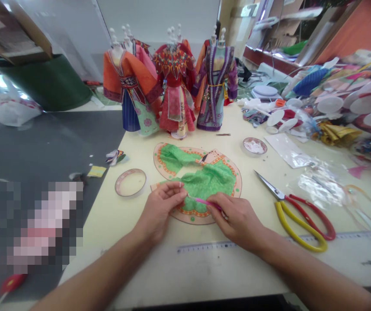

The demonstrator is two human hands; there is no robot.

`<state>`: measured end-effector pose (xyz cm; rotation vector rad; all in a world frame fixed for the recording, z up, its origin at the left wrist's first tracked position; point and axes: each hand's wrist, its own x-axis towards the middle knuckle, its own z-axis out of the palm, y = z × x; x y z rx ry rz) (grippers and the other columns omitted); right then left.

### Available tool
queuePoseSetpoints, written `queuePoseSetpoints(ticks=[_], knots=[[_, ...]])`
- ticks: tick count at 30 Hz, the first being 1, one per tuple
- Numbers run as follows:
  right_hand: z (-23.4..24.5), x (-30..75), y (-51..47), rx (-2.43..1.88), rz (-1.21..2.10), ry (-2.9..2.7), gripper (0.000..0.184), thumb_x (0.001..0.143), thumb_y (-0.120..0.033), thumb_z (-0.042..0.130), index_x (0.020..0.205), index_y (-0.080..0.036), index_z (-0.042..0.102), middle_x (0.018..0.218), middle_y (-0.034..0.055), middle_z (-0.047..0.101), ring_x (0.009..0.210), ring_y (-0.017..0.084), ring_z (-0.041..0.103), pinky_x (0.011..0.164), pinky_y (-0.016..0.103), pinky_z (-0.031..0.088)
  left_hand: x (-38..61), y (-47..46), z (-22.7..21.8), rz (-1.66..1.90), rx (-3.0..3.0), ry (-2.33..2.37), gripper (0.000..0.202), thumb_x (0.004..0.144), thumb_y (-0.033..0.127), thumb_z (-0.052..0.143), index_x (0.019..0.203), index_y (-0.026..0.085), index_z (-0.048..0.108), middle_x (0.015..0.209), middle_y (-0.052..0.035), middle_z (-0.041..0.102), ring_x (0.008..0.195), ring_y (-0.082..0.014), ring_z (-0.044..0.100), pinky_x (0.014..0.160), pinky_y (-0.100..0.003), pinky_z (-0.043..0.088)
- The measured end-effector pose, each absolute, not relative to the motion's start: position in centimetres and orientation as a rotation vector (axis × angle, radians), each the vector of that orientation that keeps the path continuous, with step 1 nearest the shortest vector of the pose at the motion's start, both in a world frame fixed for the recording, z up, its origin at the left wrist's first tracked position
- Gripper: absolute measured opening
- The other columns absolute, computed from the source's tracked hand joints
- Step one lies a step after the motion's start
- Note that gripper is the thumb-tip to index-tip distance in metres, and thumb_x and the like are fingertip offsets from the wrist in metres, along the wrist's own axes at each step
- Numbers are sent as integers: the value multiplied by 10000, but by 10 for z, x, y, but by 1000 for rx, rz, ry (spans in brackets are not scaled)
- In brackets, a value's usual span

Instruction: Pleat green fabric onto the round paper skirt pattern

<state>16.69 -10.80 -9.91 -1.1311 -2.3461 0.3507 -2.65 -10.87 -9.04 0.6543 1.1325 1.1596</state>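
A round green paper skirt piece (205,179) with an orange patterned border lies flat on the cream table (179,276) in front of me. My left hand (159,211) pinches the skirt's near edge with closed fingers. My right hand (237,220) is closed around a thin pink strip (201,201) that lies along that same edge. The two hands almost touch over the border.
Three dressed paper-costume mannequins (172,82) stand at the back. A roll of tape (130,182) lies left of the skirt, another (254,146) right. Scissors (299,216) with red and yellow handles lie to the right. A ruler (205,247) lies near me. Paper clutter (334,103) fills the far right.
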Motion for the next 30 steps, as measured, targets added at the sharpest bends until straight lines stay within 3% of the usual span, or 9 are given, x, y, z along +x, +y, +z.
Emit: queuePoseSetpoints(ticks=[30], knots=[[-97,169,-108,-1126,293,-2308,103,871,-214,470,859,-169,561,669,-3,584,529,93,473,504,225,321,-28,-109,-91,1161,676,1151,242,661,179,735,867,159,610,718,35,589,610,-45,545,595,-143,443]])
